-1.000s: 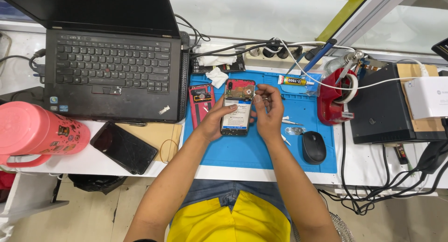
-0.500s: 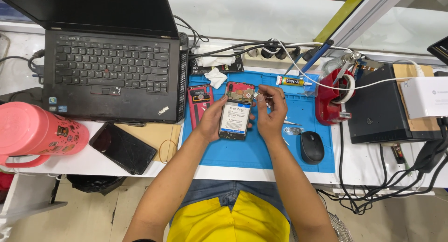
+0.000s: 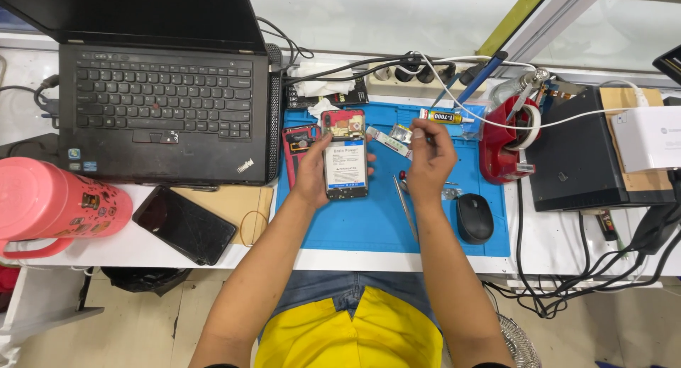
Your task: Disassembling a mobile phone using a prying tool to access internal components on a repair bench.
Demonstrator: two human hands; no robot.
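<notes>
left hand [image 3: 314,171] is grasping the opened phone [image 3: 345,155] over the blue mat [image 3: 376,219] | right hand [image 3: 429,155] is pinching something too small to tell | risk: phone is tilting, loose parts may be sliding off the counter [image 3: 106,240]

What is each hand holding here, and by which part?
The left hand grips the opened phone by its left edge. The right hand has fingers pinched near the glue tube; whether it holds anything cannot be told.

A phone-repair workbench, clearly: a blue silicone work mat [image 3: 383,219] covers the white counter [image 3: 560,233], an opened smartphone with its battery bared [image 3: 345,155] on it, metal tweezers [image 3: 406,206], a small glue tube [image 3: 441,116], cables everywhere.
</notes>
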